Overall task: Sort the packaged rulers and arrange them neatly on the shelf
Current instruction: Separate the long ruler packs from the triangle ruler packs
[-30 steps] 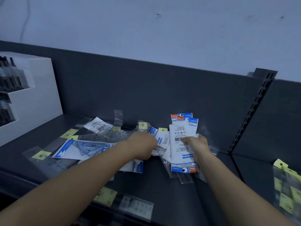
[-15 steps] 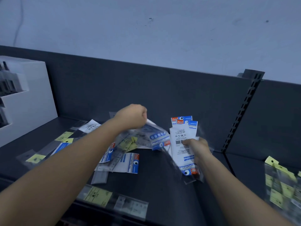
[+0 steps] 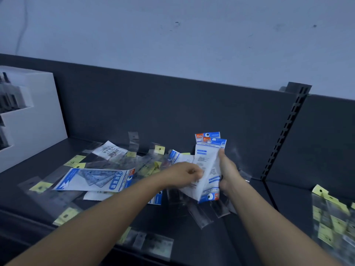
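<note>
My right hand [image 3: 229, 171] grips an upright stack of white and blue ruler packs [image 3: 209, 158] above the dark shelf [image 3: 192, 233]. My left hand [image 3: 182, 174] pinches another white pack [image 3: 187, 187] pressed against the stack's left side. A loose pile of clear ruler sleeves with yellow tags [image 3: 132, 162] lies to the left, and a large blue set-square pack [image 3: 96, 179] rests flat on top of it.
A white display box [image 3: 36, 116] stands at the far left of the shelf. The slotted upright [image 3: 286, 131] divides this bay from the right one, where more yellow-tagged packs [image 3: 332, 217] lie. Price labels [image 3: 151, 242] run along the front edge.
My left hand came down from above the pile and moved right, bringing a white pack against the stack in my right hand. The lifted packs settled back onto the pile.
</note>
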`<state>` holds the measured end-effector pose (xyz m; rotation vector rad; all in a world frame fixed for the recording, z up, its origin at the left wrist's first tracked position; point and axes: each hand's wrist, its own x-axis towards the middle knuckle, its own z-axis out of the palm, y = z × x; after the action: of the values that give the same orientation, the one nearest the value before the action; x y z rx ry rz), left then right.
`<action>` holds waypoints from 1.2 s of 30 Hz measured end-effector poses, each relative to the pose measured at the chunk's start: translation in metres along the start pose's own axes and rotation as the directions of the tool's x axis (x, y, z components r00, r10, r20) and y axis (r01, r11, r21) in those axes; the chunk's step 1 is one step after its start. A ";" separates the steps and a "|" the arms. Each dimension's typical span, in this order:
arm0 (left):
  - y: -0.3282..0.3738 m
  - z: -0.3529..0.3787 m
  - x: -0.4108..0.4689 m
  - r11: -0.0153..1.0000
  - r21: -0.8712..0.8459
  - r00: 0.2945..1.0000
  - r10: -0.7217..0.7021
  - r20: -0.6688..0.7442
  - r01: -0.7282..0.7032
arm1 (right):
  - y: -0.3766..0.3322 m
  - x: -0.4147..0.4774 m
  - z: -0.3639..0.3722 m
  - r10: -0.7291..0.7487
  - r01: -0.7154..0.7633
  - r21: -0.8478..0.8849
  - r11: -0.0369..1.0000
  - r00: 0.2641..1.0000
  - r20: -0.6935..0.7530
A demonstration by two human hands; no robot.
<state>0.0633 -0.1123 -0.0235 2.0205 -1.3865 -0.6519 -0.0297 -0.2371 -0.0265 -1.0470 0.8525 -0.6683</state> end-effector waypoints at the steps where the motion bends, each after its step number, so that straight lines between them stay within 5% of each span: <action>1: -0.003 0.002 -0.001 1.000 -0.009 0.999 -0.006 0.046 0.006 | 0.001 -0.001 -0.002 -0.011 0.012 -0.048 0.999 1.000 0.019; 5: -0.018 -0.008 0.011 1.000 0.023 0.994 -0.014 -0.111 0.016 | 0.009 0.003 -0.008 -0.033 0.033 -0.232 0.972 0.999 0.005; 8: -0.036 -0.023 0.024 0.894 0.430 0.973 -0.024 -0.229 0.124 | 0.006 0.004 -0.013 -0.039 0.030 -0.247 0.968 0.999 -0.031; 11: -0.051 -0.025 0.027 0.712 0.647 0.962 -0.219 -0.162 0.271 | 0.001 0.004 -0.020 -0.096 0.075 -0.266 0.961 0.993 -0.064; 15: -0.057 -0.015 0.034 0.800 0.592 0.995 -0.088 -0.040 0.094 | -0.010 0.009 -0.027 -0.274 0.195 -0.354 0.915 0.943 -0.189; 17: -0.050 -0.014 0.035 0.949 0.314 1.000 0.001 -0.021 0.006 | -0.015 0.010 -0.028 -0.342 0.232 -0.405 0.884 0.913 -0.222; 19: -0.044 -0.014 0.039 0.994 0.113 0.998 0.019 -0.055 -0.013 | -0.014 0.009 -0.027 -0.352 0.236 -0.423 0.875 0.909 -0.221; 24: -0.053 -0.020 0.057 0.848 0.510 0.987 -0.087 -0.134 0.144 | -0.001 0.012 -0.037 -0.281 0.177 -0.380 0.908 0.930 -0.237; 30: -0.057 -0.027 0.064 0.826 0.516 0.974 -0.197 -0.108 0.225 | 0.002 0.011 -0.050 -0.161 0.108 -0.256 0.961 0.967 -0.198; 36: -0.048 -0.029 0.065 0.888 0.324 0.944 -0.322 -0.072 0.327 | -0.001 0.007 -0.051 -0.120 0.083 -0.206 0.975 0.978 -0.172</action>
<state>0.1361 -0.1539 -0.0410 2.5585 -1.2200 -0.5664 -0.0692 -0.2669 -0.0401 -1.2281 1.0467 -0.7871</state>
